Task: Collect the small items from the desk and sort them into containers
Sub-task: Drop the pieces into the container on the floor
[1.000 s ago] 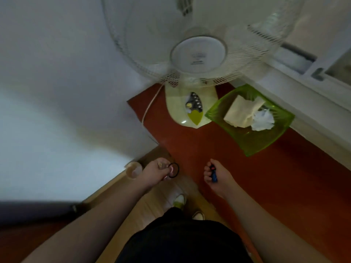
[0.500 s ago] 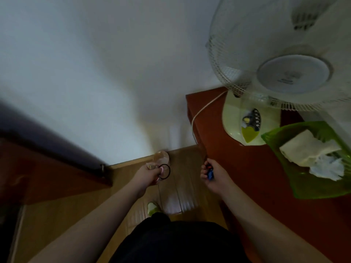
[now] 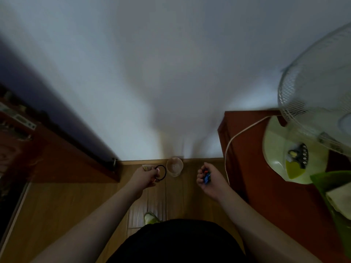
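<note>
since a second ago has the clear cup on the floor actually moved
Cannot tell. The clear cup slid rightward in the picture, but the fan and red desk slid the same way, so the head camera turned; the cup sits by the wall throughout.

We see a thin black hair tie (image 3: 161, 172), a closed loop, hanging from the fingers of the left hand (image 3: 144, 177), with something small and pink pinched alongside it (too blurred for us to name). The right hand (image 3: 209, 180) curls round a small blue item (image 3: 206, 178) with a red bit at its top end; its shape we cannot make out. A clear plastic cup (image 3: 174, 166) stands upright on the wooden floor against the wall, between the two hands and just beside the hair tie. On the red desk (image 3: 252, 168) to our right sits a green tray (image 3: 330, 188) holding a pale folded paper
</note>
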A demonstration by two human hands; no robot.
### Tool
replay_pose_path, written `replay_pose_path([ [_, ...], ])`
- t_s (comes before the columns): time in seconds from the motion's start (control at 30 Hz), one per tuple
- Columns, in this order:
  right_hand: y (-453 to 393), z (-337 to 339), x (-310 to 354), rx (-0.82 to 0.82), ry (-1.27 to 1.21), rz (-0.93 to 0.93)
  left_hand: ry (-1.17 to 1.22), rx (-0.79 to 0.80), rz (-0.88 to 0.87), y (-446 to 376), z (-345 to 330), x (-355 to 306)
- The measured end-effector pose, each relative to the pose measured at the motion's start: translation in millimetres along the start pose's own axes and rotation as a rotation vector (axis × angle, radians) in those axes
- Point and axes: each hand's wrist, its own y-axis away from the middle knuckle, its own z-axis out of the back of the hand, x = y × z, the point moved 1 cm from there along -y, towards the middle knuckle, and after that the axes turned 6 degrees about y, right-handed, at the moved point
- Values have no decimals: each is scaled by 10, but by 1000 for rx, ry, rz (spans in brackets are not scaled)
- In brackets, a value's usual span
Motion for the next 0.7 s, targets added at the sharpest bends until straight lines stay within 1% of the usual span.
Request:
replay_pose_path([
  [0.23, -336, -531, -49, -67, 20, -15, 85, -11, 1, -368, 518, -234],
  [0.4, -521, -768, -246, -121, 9, -75, 129, -32, 22, -563, 789, -279],
  [0.5, -626, -827, -266, -139, -3, -118, 173, -58, 47, -667, 864, -257],
  [0.7, -1016, -873, 11, -158, 112, -145, 268, -133, 108, -843, 842, -113],
])
